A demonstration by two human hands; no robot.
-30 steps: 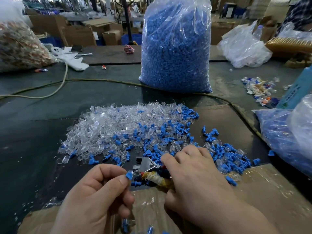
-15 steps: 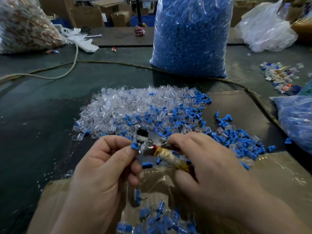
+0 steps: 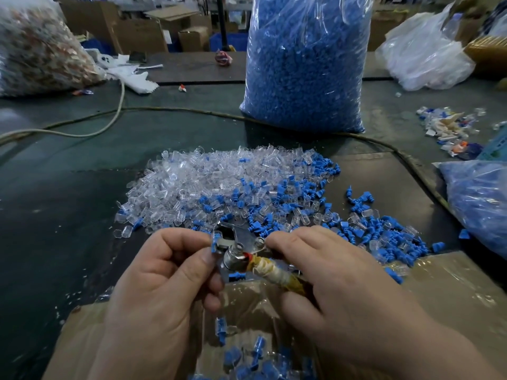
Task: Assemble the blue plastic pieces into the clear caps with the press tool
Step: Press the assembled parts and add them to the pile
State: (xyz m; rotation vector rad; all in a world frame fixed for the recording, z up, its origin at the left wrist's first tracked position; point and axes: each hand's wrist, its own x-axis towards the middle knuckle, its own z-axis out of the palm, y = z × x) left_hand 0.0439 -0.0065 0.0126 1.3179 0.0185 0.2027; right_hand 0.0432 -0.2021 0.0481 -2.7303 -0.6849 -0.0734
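- A press tool (image 3: 238,255) with a metal head and a tape-wrapped handle is seen low in the middle of the head view, held above a dark green table (image 3: 55,215).
- The handle is grasped by the right hand (image 3: 337,281), whose fingers are curled round it from the right side of the press tool.
- A small blue piece (image 3: 215,242) is pinched between the thumb and forefinger of the left hand (image 3: 164,283) and is held against the left side of the press tool's head.
- Whether a clear cap is fitted on that piece cannot be told.
- Just beyond the press tool, a wide heap of clear caps (image 3: 208,185) is spread on the table, with blue pieces mixed in.
- To the right of the press tool, loose blue pieces (image 3: 384,234) are scattered.
- Below the press tool, an open cardboard box (image 3: 452,292) is seen, with blue parts (image 3: 247,357) lying inside it.
- Far beyond the press tool, a tall clear bag of blue pieces (image 3: 304,64) stands upright.
- A cable (image 3: 164,111) is laid across the table between the heap and that bag.
- Far right of the press tool, a second bag of blue parts (image 3: 482,204) is partly in view.
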